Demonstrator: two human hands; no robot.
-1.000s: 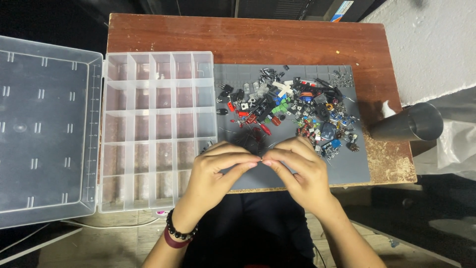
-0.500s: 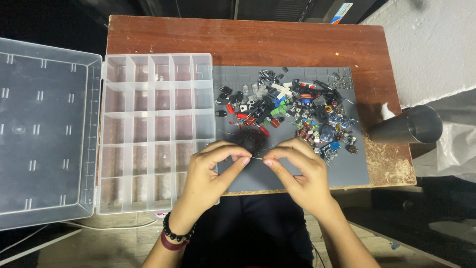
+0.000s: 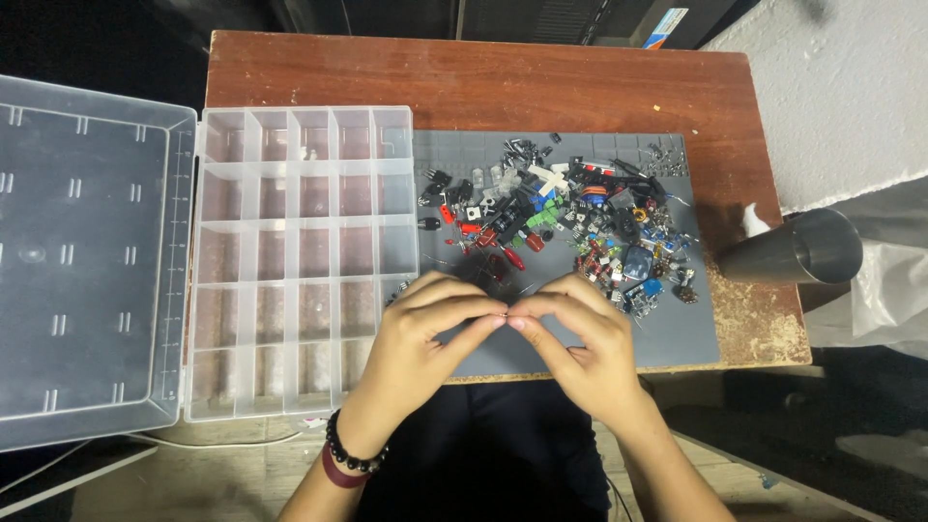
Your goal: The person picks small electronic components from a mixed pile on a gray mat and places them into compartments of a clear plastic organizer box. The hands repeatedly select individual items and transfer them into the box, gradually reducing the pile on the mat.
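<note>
Hands [image 3: 507,321] pinched together over mat [image 3: 677,338]

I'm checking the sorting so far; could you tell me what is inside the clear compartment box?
The clear compartment box looks almost bare: one small pale piece lies in an upper cell. The left hand covers the lower right corner, so those cells cannot be checked.

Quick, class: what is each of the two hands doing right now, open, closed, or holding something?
Left hand: pinched shut, fingertips meeting the right's; what it grips is too small to tell.
Right hand: pinched shut likewise; contents cannot be told.
</note>
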